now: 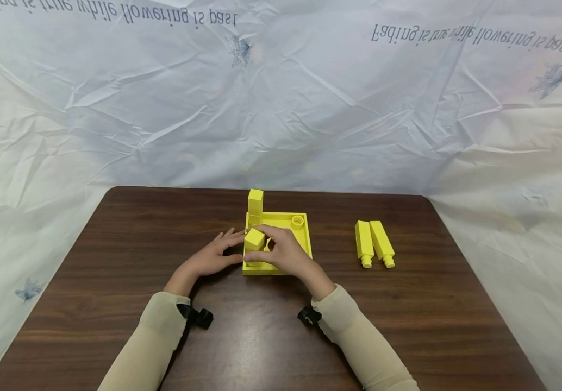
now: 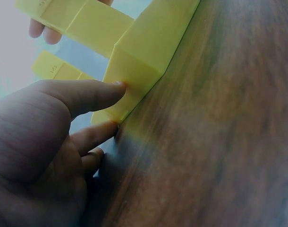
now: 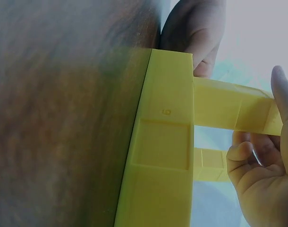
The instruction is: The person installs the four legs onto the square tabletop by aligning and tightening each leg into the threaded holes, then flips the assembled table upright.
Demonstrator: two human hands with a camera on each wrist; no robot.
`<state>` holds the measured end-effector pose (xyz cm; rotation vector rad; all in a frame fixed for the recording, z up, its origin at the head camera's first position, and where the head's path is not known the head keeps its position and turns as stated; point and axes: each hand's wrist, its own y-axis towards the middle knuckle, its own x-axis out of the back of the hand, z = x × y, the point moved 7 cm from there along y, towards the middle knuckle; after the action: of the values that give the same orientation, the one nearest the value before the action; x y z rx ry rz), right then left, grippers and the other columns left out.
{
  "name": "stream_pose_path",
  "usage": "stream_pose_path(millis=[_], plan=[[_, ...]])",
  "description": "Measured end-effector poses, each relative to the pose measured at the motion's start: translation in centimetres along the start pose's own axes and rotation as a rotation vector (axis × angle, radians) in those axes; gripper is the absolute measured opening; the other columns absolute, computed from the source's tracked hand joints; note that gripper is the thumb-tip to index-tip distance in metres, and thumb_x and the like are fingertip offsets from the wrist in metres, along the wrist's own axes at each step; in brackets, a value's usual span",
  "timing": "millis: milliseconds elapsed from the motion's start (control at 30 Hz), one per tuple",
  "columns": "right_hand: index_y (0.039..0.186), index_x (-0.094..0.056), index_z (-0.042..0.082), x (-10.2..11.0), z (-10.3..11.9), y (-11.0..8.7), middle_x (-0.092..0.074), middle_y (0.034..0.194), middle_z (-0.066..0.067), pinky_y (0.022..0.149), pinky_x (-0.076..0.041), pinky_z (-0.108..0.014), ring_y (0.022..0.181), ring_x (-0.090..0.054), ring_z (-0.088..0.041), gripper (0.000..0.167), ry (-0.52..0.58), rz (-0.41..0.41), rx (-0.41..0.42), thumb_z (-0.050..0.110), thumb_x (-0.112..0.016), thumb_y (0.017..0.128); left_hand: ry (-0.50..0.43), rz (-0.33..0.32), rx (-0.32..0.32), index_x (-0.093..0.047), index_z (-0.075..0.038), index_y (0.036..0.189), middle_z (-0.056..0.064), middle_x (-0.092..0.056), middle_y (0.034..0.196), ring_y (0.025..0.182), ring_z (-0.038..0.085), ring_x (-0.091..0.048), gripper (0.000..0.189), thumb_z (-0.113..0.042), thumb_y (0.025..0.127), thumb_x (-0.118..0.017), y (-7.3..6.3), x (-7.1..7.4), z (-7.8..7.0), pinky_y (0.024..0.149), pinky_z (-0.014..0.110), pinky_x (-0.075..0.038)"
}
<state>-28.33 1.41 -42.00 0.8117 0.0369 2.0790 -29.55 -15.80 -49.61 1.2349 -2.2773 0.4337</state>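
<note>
Left hand, fingers straight, touching the left wall of a yellow tray; far post, upright at its far-left corner. Right hand, pinching the near post, upright at the near-left corner; sideways pressure might tilt it or shift the tray. Two loose posts, lying on the table, well apart from the tray.

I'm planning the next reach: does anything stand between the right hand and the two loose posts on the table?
Nothing visible blocks the way: between the right hand and the loose posts lie only the tray's low right wall and bare table. The hand grips the standing near-left post.
</note>
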Motion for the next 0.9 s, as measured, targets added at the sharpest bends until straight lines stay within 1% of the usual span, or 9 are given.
stream_pose_path(millis=[133, 267, 467, 700, 900], plan=[[0.130, -0.070, 0.005, 0.09, -0.12, -0.03, -0.069, 0.096, 0.004, 0.058, -0.048, -0.027, 0.066, -0.054, -0.016, 0.052, 0.005, -0.005, -0.014, 0.023, -0.091, 0.086, -0.003, -0.005, 0.000, -0.041, -0.014, 0.164, 0.011, -0.029, 0.172, 0.162, 0.040, -0.001, 0.064, -0.026, 0.107, -0.066, -0.01, 0.08, -0.10, 0.124, 0.070, 0.001], [0.129, -0.070, 0.004, 0.06, -0.10, 0.00, -0.068, 0.094, 0.004, 0.059, -0.049, -0.027, 0.066, -0.054, -0.015, 0.053, 0.008, -0.003, -0.015, 0.023, -0.091, 0.085, -0.003, -0.002, 0.001, -0.042, -0.013, 0.164, 0.011, -0.029, 0.172, 0.162, 0.040, -0.001, 0.063, -0.026, 0.107, -0.066, -0.01, 0.06, -0.19, 0.124, 0.070, 0.001], [0.128, -0.070, 0.004, -0.02, 0.04, 0.04, -0.068, 0.095, 0.003, 0.060, -0.050, -0.027, 0.069, -0.056, -0.014, 0.052, -0.002, -0.009, -0.005, 0.021, -0.092, 0.083, -0.004, 0.001, 0.005, -0.042, -0.012, 0.163, 0.012, -0.029, 0.172, 0.162, 0.039, -0.001, 0.063, -0.024, 0.107, -0.066, -0.09, 0.12, -0.36, 0.125, 0.069, 0.001], [0.122, -0.070, 0.014, 0.00, 0.09, 0.04, -0.067, 0.093, 0.002, 0.060, -0.050, -0.027, 0.068, -0.056, -0.016, 0.047, 0.008, -0.018, -0.027, 0.022, -0.093, 0.081, -0.006, 0.001, 0.007, -0.043, -0.012, 0.163, 0.013, -0.028, 0.172, 0.162, 0.039, -0.001, 0.062, -0.023, 0.107, -0.066, -0.07, 0.13, -0.22, 0.125, 0.068, 0.001], [0.121, -0.070, 0.015, -0.04, -0.04, 0.00, -0.067, 0.093, 0.001, 0.060, -0.049, -0.028, 0.068, -0.055, -0.018, 0.046, 0.016, -0.016, -0.046, 0.023, -0.093, 0.082, -0.009, 0.004, 0.006, -0.045, -0.011, 0.162, 0.013, -0.028, 0.172, 0.162, 0.039, -0.002, 0.060, -0.023, 0.107, -0.066, 0.01, 0.06, -0.18, 0.126, 0.067, 0.001]])
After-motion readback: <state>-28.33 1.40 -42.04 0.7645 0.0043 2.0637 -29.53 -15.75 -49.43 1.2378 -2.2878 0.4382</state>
